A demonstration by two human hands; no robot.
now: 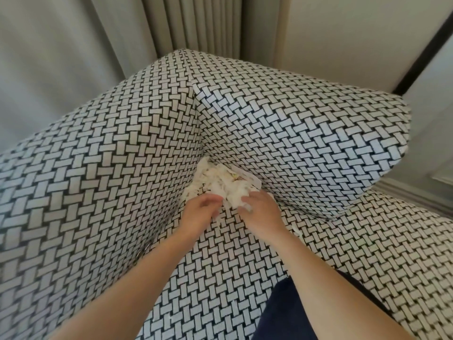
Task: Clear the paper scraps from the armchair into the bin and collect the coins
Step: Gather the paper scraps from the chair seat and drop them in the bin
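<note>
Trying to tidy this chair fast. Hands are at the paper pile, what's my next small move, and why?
Probably close left hand and right hand around the heap of white torn paper scraps: it lies bunched in the black-and-white woven-pattern armchair's seat corner.

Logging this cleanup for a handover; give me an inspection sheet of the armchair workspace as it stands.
Surface: armchair seat, woven pattern.
Job's things: paper scraps piled in the seat's back corner; no coin clearly seen; bin not in view.
Clutter: nothing seen.
Grips: left hand and right hand at the pile's near edge, fingers curled; hold unclear.
Cables: nothing seen.
Surroundings: curtain and wall behind.
</note>
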